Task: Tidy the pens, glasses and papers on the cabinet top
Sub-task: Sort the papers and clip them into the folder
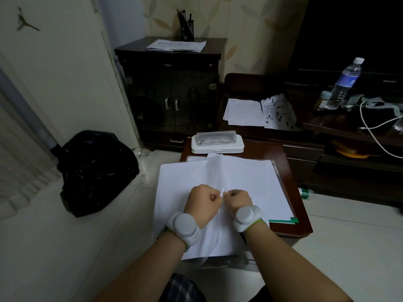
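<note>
A stack of white papers (pixel 250 182) lies on a small reddish-brown table (pixel 290 171) right in front of me. My left hand (pixel 202 202) and my right hand (pixel 238 198) are side by side over the stack, each pinching the near edge of a thin translucent sheet (pixel 214 168) that runs away from me. A white glasses case (pixel 217 141) with a clear lid sits at the table's far end. On the dark cabinet top (pixel 130 45) at the back lie more papers (pixel 176 45) and a dark pen holder (pixel 186 26) with several pens.
A black rubbish bag (pixel 96 171) sits on the floor at left. To the right is a low dark TV stand (pixel 349 131) with loose papers (pixel 244 113), a water bottle (pixel 345 81), a white cable (pixel 370 127) and a small jar. A green bottle (pixel 306 193) lies on the floor.
</note>
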A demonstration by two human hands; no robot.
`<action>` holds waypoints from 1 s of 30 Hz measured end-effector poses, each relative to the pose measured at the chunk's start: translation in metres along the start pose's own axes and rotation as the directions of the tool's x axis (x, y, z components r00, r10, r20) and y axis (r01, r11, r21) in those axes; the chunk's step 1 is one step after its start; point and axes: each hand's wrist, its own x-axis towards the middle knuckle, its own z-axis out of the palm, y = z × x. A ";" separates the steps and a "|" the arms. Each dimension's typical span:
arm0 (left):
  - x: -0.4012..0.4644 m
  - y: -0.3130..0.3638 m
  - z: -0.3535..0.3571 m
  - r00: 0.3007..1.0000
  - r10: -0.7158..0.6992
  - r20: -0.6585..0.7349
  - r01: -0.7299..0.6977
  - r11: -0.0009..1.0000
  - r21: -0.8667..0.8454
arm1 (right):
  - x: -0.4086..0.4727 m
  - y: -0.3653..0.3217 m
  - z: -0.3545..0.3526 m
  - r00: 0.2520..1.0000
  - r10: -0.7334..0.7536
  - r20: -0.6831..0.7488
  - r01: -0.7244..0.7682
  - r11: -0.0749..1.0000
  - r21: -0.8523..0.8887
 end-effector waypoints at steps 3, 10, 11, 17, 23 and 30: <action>-0.001 0.002 0.000 1.000 0.007 -0.005 -0.007 1.000 -0.014 | -0.002 -0.002 0.003 1.000 0.011 0.012 -0.011 1.000 0.013; -0.001 0.003 -0.003 0.998 0.055 -0.019 -0.054 0.998 0.019 | -0.006 -0.011 0.005 0.996 0.080 0.033 -0.082 0.995 0.058; -0.001 0.003 -0.003 0.998 0.063 -0.018 -0.062 0.998 0.025 | -0.007 -0.012 0.004 0.996 0.083 0.042 -0.085 0.994 0.066; 0.000 0.001 -0.001 0.997 0.070 -0.017 -0.070 0.997 0.028 | -0.009 -0.019 -0.001 0.997 0.060 0.057 -0.063 0.996 0.063; -0.001 0.004 0.001 0.996 0.084 -0.005 -0.084 0.995 0.045 | -0.005 -0.016 -0.013 0.995 0.027 -0.094 -0.027 1.000 0.002; -0.002 0.004 0.006 1.000 -0.013 0.024 0.013 1.000 -0.008 | 0.000 0.013 -0.051 0.917 0.061 -0.393 -0.166 0.957 -0.238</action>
